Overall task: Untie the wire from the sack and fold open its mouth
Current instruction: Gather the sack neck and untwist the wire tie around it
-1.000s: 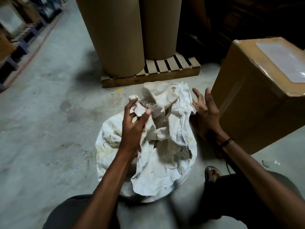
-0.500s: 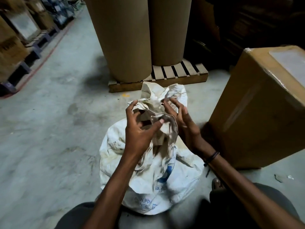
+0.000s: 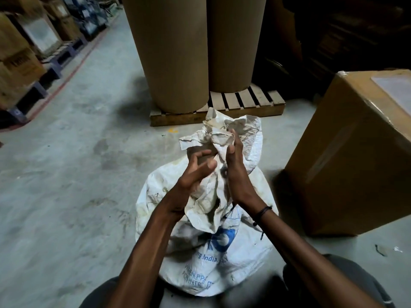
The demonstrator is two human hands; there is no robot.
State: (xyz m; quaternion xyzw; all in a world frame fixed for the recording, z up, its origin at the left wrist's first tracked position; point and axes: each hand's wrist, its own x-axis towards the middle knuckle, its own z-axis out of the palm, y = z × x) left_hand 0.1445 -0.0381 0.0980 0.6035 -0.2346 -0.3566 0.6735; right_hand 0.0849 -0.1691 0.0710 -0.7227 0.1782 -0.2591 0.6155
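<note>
**Both hands closing on the sack's gathered neck**

The left hand [image 3: 191,174], which a second ago was pinching a loose fold alone, is now working at the bunched neck with the right hand [image 3: 235,174], which has come in from beside the cardboard box [image 3: 347,156]. The sack [image 3: 200,252] is standing on the floor at centre frame, pulled taller than before, its mouth still crumpled shut. That suggests the untying is only beginning; no wire is showing plainly.

The left fingers [image 3: 195,155] are curling partway, thumb pressing the cloth just below the bunch. The right fingers [image 3: 232,138] are wrapping the neck from its right side, grasping the fabric.
</note>
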